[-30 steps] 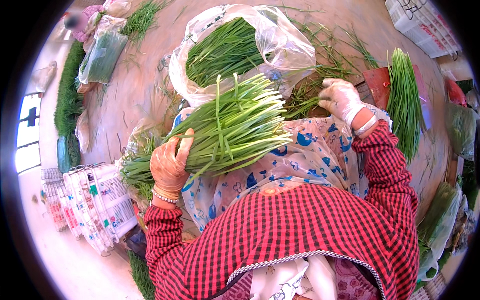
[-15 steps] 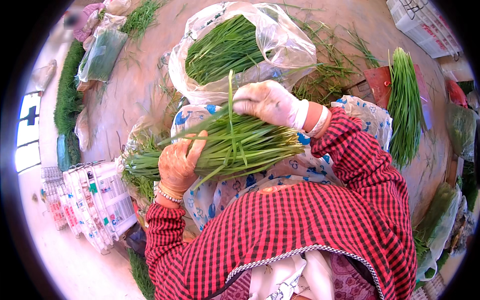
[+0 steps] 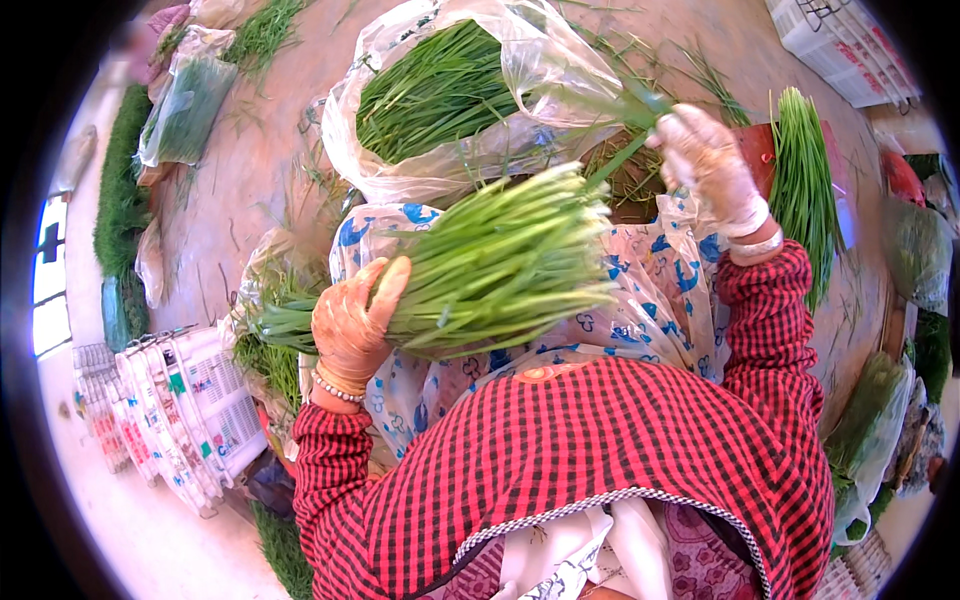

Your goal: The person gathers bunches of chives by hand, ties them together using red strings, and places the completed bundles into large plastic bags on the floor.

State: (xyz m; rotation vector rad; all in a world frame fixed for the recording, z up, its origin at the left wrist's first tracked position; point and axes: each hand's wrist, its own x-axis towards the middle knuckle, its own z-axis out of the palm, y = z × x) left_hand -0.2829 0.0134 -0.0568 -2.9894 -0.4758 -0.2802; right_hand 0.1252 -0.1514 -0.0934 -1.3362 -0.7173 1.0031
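My gloved left hand (image 3: 350,325) is closed round a thick bunch of garlic chives (image 3: 500,270), held above the patterned plastic sheet (image 3: 650,265) on my lap. The bunch's pale cut ends point right and its leafy ends trail left past my wrist. My gloved right hand (image 3: 708,165) is raised to the right, apart from the bunch. It pinches a few loose chive blades (image 3: 625,158), partly smeared by motion. Ahead lies an open clear plastic bag (image 3: 345,130) with more chives (image 3: 435,90) in it.
At the right, a long chive bunch (image 3: 803,190) lies across a red board (image 3: 757,150). White crates (image 3: 215,390) stand at the left, another crate (image 3: 845,50) at the far right. Bagged greens (image 3: 190,110) lie far left, more (image 3: 870,430) near right. Cut scraps (image 3: 705,80) litter the floor.
My right hand has moved from above the bunch out to the right, drawing a few blades away. The bunch's cut ends have tilted upward, while my left hand keeps its grip.
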